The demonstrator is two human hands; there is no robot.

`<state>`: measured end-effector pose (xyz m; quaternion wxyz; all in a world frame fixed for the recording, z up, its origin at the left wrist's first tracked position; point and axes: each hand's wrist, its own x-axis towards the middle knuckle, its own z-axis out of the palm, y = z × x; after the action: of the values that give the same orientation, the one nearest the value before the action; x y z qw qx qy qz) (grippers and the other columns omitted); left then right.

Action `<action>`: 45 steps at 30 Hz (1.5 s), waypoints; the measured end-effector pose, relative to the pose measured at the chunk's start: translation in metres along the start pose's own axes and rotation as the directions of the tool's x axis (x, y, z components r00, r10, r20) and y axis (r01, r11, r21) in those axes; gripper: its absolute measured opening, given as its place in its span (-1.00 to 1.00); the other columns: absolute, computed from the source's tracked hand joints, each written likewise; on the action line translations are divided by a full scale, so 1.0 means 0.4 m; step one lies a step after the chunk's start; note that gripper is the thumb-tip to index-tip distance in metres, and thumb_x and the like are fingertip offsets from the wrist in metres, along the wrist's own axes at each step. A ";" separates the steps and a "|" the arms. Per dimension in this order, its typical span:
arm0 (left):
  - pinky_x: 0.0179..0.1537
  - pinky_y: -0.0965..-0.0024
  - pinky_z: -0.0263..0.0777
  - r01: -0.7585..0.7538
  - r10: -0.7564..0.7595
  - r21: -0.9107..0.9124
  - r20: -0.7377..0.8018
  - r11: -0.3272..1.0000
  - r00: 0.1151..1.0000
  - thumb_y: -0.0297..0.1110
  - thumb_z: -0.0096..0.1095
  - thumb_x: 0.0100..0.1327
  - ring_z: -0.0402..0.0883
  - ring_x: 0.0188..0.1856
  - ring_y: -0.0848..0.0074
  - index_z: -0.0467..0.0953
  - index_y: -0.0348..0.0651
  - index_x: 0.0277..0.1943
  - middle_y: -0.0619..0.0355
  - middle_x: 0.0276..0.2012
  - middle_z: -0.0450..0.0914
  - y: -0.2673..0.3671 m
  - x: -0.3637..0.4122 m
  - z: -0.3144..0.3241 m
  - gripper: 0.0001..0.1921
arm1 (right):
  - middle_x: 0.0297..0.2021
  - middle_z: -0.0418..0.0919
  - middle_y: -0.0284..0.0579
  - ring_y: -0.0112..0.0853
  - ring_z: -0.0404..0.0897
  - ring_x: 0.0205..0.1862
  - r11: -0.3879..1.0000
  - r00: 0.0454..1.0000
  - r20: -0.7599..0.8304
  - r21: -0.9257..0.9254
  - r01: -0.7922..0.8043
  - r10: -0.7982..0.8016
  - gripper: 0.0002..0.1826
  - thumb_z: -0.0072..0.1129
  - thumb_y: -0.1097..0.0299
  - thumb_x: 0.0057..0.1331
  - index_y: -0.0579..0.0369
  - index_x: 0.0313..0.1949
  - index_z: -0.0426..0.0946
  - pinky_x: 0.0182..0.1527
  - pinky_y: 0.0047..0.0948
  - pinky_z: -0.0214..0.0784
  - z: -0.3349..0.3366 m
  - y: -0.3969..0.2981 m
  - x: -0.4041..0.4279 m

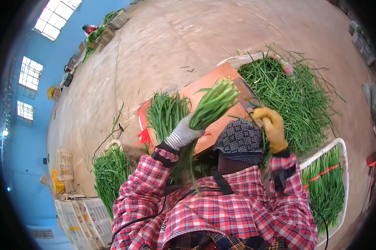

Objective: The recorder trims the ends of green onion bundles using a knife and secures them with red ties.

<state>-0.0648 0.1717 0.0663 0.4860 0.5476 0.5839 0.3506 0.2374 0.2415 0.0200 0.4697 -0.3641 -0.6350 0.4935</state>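
Note:
My left hand (185, 133), in a striped grey glove, grips a bunch of long green leafy stalks (213, 104), their pale cut ends pointing up and right. My right hand (271, 128), in a yellow glove, is closed around the handle of a broad-bladed knife (246, 95). The blade lies over the right part of an orange-brown board (203, 82). Another bunch of green stalks (167, 113) rests on the board's left part, just beyond my left hand. Red ties (145, 137) hang at the board's left edge.
A loose heap of green stalks (288, 93) lies at the right. Tied bundles (323, 184) fill a white-rimmed container (344, 187) at lower right. More greens (111, 175) stand at left, near stacked crates (84, 218). Far off, a person (89, 29) is beside crates of greens.

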 end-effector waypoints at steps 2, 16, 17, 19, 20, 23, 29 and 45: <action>-0.08 0.47 0.46 0.066 -0.066 0.038 -0.015 0.997 0.998 -0.62 0.35 0.01 0.51 -0.16 0.59 0.45 -0.29 0.09 0.22 -0.16 0.61 -0.015 0.031 -0.011 -0.50 | -0.24 0.57 0.02 -0.20 0.56 -0.18 0.974 0.999 -0.048 -0.227 -0.030 0.019 -0.80 0.02 0.56 0.15 0.17 -0.24 0.58 -0.03 -0.34 0.39 -0.042 0.128 0.008; -0.07 0.09 0.48 0.082 0.040 0.734 -0.148 0.674 0.988 -0.37 0.27 0.05 0.58 -0.09 -0.06 0.33 -0.01 0.24 -0.22 -0.15 0.60 -0.009 0.307 0.100 -0.39 | -0.29 0.60 0.12 -0.12 0.63 -0.27 0.712 0.987 -0.155 -0.688 -0.144 0.050 -0.35 0.14 0.34 0.17 0.08 0.27 0.24 -0.22 -0.21 0.46 -0.018 0.391 0.043; -0.07 0.09 0.48 0.080 0.033 0.732 -0.138 0.677 0.990 -0.37 0.27 0.05 0.58 -0.09 -0.06 0.33 -0.01 0.24 -0.22 -0.15 0.60 -0.025 0.336 0.117 -0.39 | -0.29 0.60 0.12 -0.12 0.63 -0.27 0.708 0.985 -0.160 -0.689 -0.155 0.061 -0.35 0.14 0.34 0.17 0.08 0.27 0.24 -0.22 -0.21 0.46 -0.038 0.390 0.031; -0.07 0.08 0.47 0.131 0.013 0.808 -0.169 0.574 0.986 -0.39 0.25 0.07 0.59 -0.09 -0.03 0.31 -0.01 0.25 -0.20 -0.15 0.60 -0.091 0.383 0.132 -0.39 | -0.30 0.60 0.07 -0.22 0.63 -0.32 0.918 0.918 -0.288 -0.207 -0.337 0.272 -0.47 0.13 0.36 0.22 0.10 0.19 0.33 -0.22 -0.33 0.45 -0.066 0.277 0.032; -0.13 0.05 0.48 0.083 0.089 0.840 -0.153 0.536 0.984 -0.41 0.19 0.13 0.60 -0.14 -0.01 0.29 0.04 0.27 -0.17 -0.16 0.59 -0.143 0.398 0.138 -0.41 | -0.32 0.60 0.02 -0.33 0.61 -0.33 0.939 0.912 -0.311 -0.128 -0.319 0.268 -0.57 0.10 0.39 0.27 0.14 0.14 0.37 -0.23 -0.40 0.42 -0.081 0.292 0.021; -0.17 0.06 0.49 0.139 -0.017 0.914 -0.144 0.380 0.989 -0.41 0.14 0.17 0.62 -0.19 0.02 0.29 0.09 0.27 -0.11 -0.16 0.57 -0.219 0.421 0.173 -0.44 | -0.33 0.60 0.00 -0.33 0.61 -0.34 0.984 0.957 -0.283 -0.141 -0.105 0.062 -0.59 0.07 0.40 0.29 0.15 0.14 0.36 -0.25 -0.37 0.43 -0.116 0.199 0.029; -0.24 0.09 0.48 0.108 0.070 0.967 -0.127 0.230 0.989 -0.41 0.02 0.26 0.61 -0.24 0.16 0.33 0.15 0.23 0.00 -0.25 0.54 -0.339 0.414 0.181 -0.54 | -0.32 0.57 0.19 0.06 0.57 -0.28 0.868 0.989 -0.028 -0.477 -0.141 0.146 -0.53 0.11 0.36 0.23 0.17 0.13 0.36 -0.23 -0.12 0.43 -0.109 0.160 0.036; -0.32 0.12 0.48 0.063 0.123 0.978 -0.089 0.200 0.988 -0.42 -0.01 0.25 0.59 -0.30 0.18 0.37 0.16 0.16 0.03 -0.27 0.51 -0.339 0.412 0.174 -0.58 | -0.43 0.53 0.26 0.15 0.54 -0.31 0.636 0.960 0.127 -0.769 -0.063 0.248 -0.73 0.08 0.41 0.15 0.22 -0.20 0.29 -0.25 0.03 0.37 -0.045 0.192 0.152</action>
<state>-0.0271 0.3039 -0.1112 -0.0212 0.7151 0.6970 -0.0488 0.2368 0.3219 -0.0389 0.1563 -0.5232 -0.7968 0.2587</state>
